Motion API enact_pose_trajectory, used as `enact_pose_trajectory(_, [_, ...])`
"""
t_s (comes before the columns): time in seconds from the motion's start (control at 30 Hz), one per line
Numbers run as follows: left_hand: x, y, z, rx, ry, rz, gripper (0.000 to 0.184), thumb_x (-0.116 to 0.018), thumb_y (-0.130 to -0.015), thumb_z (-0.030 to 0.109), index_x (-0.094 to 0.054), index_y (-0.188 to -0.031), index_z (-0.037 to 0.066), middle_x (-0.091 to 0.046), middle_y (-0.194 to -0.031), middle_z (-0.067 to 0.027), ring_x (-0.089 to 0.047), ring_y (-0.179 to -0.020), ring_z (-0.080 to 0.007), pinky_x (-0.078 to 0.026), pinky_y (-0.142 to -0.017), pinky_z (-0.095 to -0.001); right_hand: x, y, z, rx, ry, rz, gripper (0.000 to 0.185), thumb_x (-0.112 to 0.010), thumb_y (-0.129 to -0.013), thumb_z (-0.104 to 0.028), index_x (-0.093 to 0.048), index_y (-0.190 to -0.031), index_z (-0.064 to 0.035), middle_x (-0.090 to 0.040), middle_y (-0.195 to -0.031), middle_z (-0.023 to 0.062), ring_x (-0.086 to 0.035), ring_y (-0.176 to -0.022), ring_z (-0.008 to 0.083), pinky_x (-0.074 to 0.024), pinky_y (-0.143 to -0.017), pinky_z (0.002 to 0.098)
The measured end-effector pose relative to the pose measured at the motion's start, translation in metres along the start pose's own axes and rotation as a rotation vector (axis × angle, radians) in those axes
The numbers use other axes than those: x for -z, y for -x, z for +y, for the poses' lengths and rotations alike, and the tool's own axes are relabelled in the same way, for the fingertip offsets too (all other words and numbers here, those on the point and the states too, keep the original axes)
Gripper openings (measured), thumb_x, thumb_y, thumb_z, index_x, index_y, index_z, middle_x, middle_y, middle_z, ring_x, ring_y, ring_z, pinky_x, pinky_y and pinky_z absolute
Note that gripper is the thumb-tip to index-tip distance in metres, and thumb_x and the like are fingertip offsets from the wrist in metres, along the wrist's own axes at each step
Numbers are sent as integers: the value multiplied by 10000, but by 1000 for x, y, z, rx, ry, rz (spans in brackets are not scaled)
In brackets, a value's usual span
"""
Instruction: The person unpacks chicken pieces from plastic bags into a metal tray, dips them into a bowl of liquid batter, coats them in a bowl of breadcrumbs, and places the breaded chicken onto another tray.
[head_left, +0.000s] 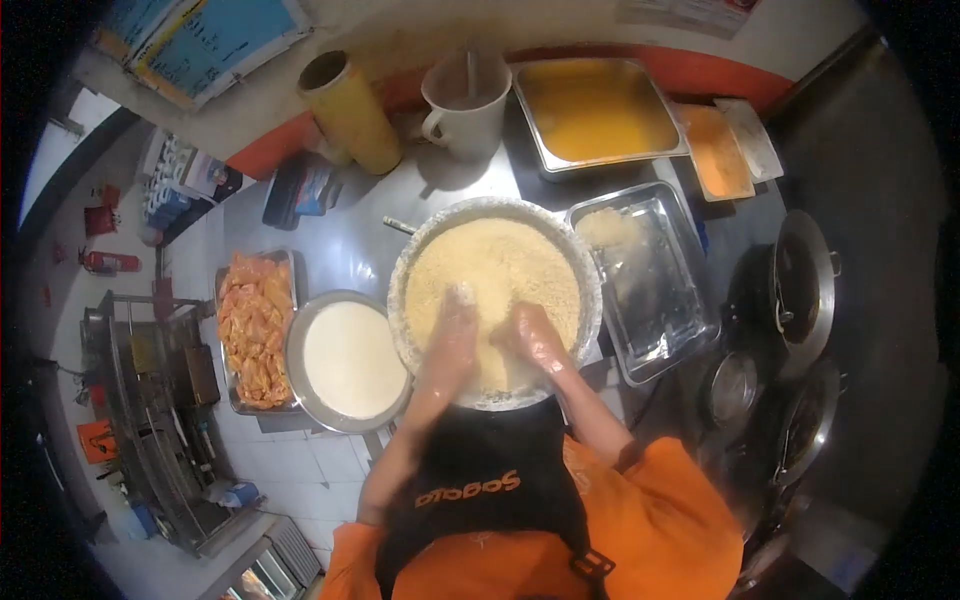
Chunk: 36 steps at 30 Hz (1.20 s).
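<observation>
Head view: kitchen, pale wall with a red band behind, dark floor at right. Steel surface runs below the wall, smooth and shiny, probably slick where wet. Big round bowl sits mid-surface, right before the person; looks rigid, likely heavy when full, rim dusted, so best gripped at opposite sides of the rim. Pale yellow powder fills it: loose, dry, soft, should scoop in cupped palms and spill easily. Right of bowl, clear-bottomed steel tray, light-looking. Left, basin of white liquid, would slosh; beyond it, raw meat pieces, likely limp and slippery. Left hand in powder, coated fingertips; right hand curled, fingers partly buried. Can't tell whether either grips anything.
</observation>
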<state>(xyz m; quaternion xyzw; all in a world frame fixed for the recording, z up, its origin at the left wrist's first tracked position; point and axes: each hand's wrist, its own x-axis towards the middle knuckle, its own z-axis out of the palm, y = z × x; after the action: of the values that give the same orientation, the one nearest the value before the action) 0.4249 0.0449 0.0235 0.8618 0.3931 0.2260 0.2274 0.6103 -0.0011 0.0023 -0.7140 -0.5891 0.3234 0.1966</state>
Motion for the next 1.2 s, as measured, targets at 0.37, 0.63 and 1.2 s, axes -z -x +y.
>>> enact_pose_trajectory(0.37, [36,10,-3,-120,-314,-352,581,-476,-939,-8,-394,-1513,-39,-462,-1486,-319,-454,-1393,-433,-339,-1189,-476,17,-20,19,117,-233,324,285,-640,-937,-237,-667,-1128,-26,-690,-1181,129,-654,-1095,272,-534,-939,369])
enact_pose_trajectory(0.63, [85,30,2,190,-128,-223,744,-588,-871,14,-346,-1573,67,-609,-1295,-278,-647,-1048,-425,-522,-945,-439,33,-45,-12,-72,-544,128,373,-733,-866,-174,-626,-1142,51,-726,-956,164,-722,-890,247,-571,-795,363])
enact_pose_trajectory(1.2, [131,51,6,328,28,89,555,-594,-907,87,-512,-1449,-3,-626,-1282,-292,-625,-1177,-412,-486,-1007,-435,70,-36,-3,142,-1431,110,471,-737,-934,-75,-539,-1351,18,-649,-1271,110,-651,-1147,190,-522,-1015,312])
